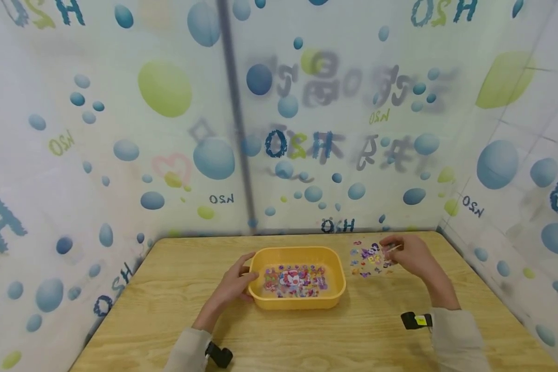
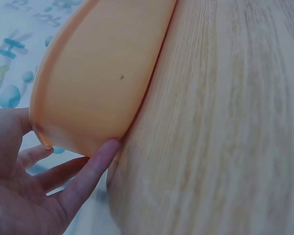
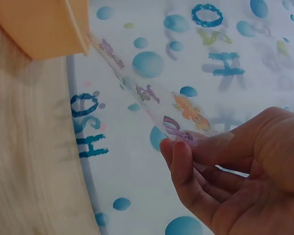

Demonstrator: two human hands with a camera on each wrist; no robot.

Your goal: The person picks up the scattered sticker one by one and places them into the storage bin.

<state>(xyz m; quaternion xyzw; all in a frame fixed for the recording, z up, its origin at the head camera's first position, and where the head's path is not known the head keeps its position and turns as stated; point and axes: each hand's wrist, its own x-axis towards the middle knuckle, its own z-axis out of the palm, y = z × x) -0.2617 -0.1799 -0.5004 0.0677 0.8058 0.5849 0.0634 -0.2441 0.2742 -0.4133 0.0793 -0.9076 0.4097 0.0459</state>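
A shallow yellow plastic basin [image 1: 297, 304] stands on the wooden table. My left hand [image 1: 234, 283] grips its left end, thumb over the rim and fingers against the outside, as the left wrist view shows on the basin wall [image 2: 103, 78]. Inside the basin lie colourful cartoon stickers [image 1: 290, 280], apparently on clear sheets. To the right of the basin, my right hand [image 1: 411, 254] pinches a clear sticker sheet [image 1: 371, 257] by its edge between thumb and fingers. The right wrist view shows this sheet [image 3: 191, 111] held tilted, with small purple and orange cartoon figures.
The wooden table [image 1: 176, 315] reaches back to a translucent curtain [image 1: 288, 206] printed with blue and green drops, which also hangs at both sides. Small black cameras are strapped on the left wrist [image 1: 219, 355] and the right wrist [image 1: 416, 321].
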